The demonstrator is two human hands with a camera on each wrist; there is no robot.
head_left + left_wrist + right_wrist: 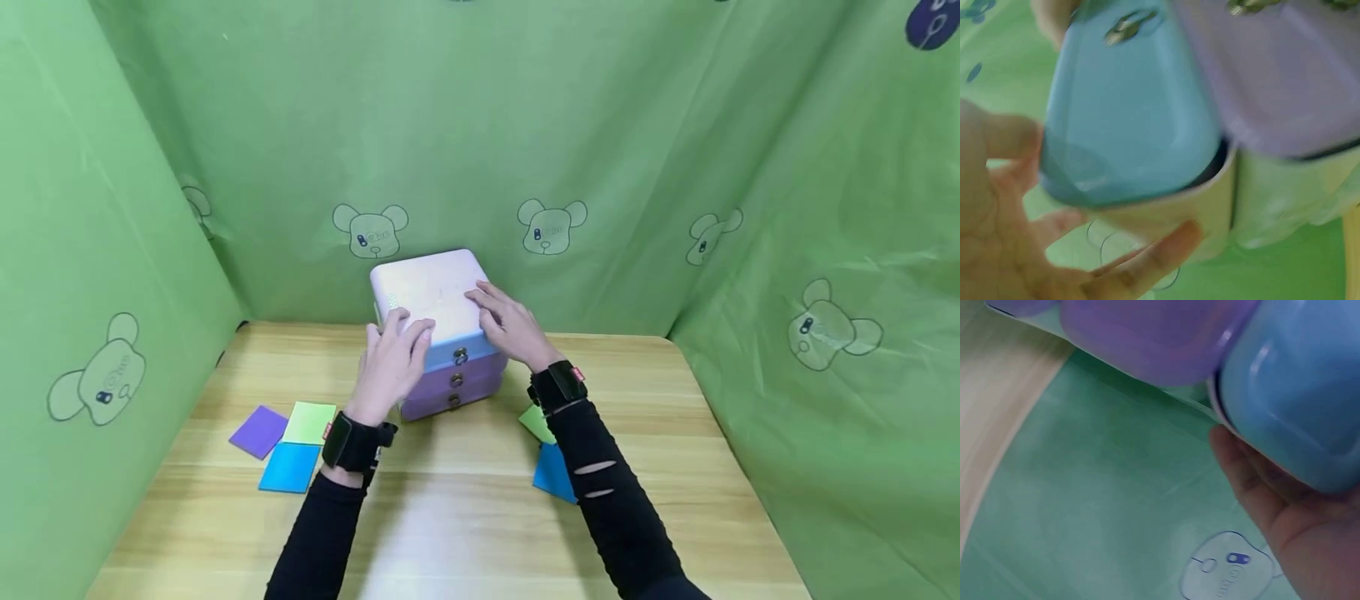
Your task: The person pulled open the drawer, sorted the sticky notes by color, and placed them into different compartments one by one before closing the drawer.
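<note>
A small drawer box (pixel 435 287) with a pale top stands at the back of the table. Its upper drawer (pixel 442 357) is blue, with purple drawers (pixel 480 377) under it; each front bears a small metal pull. My left hand (pixel 390 362) is at the box's upper left, fingers spread about the edge; its wrist view shows fingers beside the pale side wall (pixel 1210 209). On the other side, my right hand (pixel 517 329) rests at the upper right edge, fingers over the top. A narrow dark gap shows behind the blue drawer's front in both wrist views.
Left on the wooden table (pixel 465 525) lie flat purple (pixel 258 431), light green (pixel 310 422) and blue (pixel 289 467) squares. Another green square (pixel 536 423) and a blue one (pixel 553 473) are partly hidden by the right forearm. Green cloth (pixel 450 125) encloses the back and sides.
</note>
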